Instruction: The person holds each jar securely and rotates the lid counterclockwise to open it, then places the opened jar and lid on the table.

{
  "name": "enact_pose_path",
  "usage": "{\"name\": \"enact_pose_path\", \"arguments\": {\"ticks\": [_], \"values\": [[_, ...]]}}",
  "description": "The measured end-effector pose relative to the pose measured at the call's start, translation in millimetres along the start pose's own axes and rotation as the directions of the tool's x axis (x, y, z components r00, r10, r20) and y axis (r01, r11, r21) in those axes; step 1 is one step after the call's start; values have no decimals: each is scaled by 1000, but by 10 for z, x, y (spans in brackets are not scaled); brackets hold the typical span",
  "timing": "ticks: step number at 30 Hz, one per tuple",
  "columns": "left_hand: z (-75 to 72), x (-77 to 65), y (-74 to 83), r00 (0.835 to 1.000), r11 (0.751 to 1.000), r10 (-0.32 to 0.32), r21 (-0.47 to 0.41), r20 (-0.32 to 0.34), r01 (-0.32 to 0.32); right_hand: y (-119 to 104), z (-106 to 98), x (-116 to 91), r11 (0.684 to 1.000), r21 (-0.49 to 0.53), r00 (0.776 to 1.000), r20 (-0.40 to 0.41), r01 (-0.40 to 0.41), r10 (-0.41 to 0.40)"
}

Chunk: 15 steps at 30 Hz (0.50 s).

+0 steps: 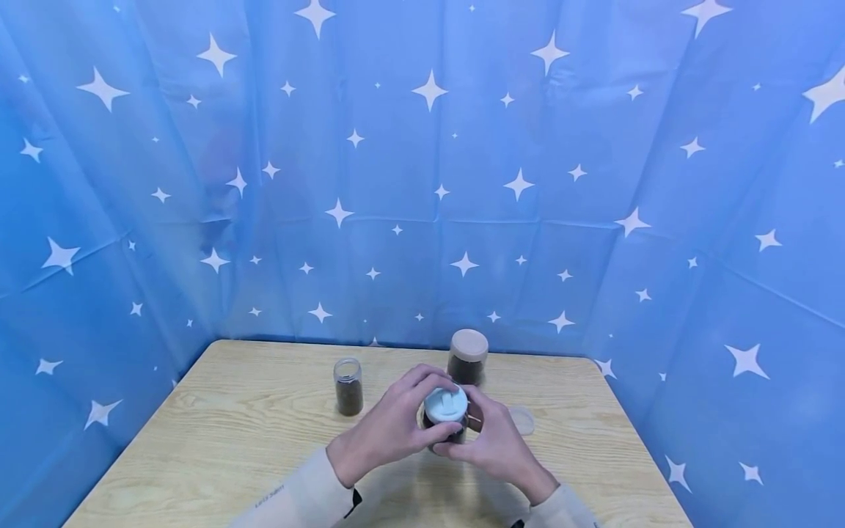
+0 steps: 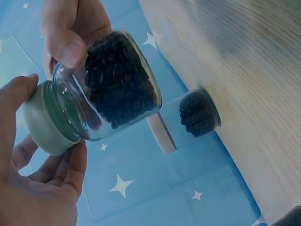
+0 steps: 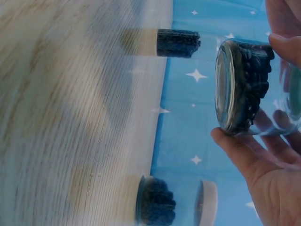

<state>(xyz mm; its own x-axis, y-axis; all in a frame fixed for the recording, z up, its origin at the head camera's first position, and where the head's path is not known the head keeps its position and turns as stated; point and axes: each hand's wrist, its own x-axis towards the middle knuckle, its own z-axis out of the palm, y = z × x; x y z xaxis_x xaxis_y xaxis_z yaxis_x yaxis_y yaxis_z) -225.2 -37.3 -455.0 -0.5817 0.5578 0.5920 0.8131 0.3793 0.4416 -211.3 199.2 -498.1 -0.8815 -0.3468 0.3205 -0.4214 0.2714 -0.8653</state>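
Observation:
Both hands hold a clear glass jar (image 2: 124, 80) above the table, partly filled with dark beans that look like coffee beans. My left hand (image 1: 396, 425) grips the round, pale blue-green lid (image 1: 445, 405), thumb on one side and fingers curled round the other. The lid (image 2: 44, 117) sits on the jar's mouth; how tightly, I cannot tell. Around the glass body curl the thumb and fingers of my right hand (image 1: 495, 440), below the lid. In the right wrist view the jar's base (image 3: 223, 87) shows apart from the tabletop.
Behind the hands stands a jar of dark beans with a pinkish lid (image 1: 469, 345). A narrower, lidless jar (image 1: 348, 392) with dark contents is to the left. One clear round disc, perhaps a lid (image 1: 523, 420), lies right of the hands. A starry blue curtain (image 1: 396, 183) surrounds the wooden table (image 1: 251, 411).

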Motion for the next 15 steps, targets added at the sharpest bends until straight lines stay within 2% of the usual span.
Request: {"name": "enact_pose_path", "arguments": {"ticks": [7,15], "values": [[48,2,17,999,1000,-2,29,-50,4,-13,-14,1,1000,-9,1000,7,-4,4],[64,-3,26,998,1000,-7,26,-60,8,9,-31,-1,1000,-16,1000,20,2,-1]]}}
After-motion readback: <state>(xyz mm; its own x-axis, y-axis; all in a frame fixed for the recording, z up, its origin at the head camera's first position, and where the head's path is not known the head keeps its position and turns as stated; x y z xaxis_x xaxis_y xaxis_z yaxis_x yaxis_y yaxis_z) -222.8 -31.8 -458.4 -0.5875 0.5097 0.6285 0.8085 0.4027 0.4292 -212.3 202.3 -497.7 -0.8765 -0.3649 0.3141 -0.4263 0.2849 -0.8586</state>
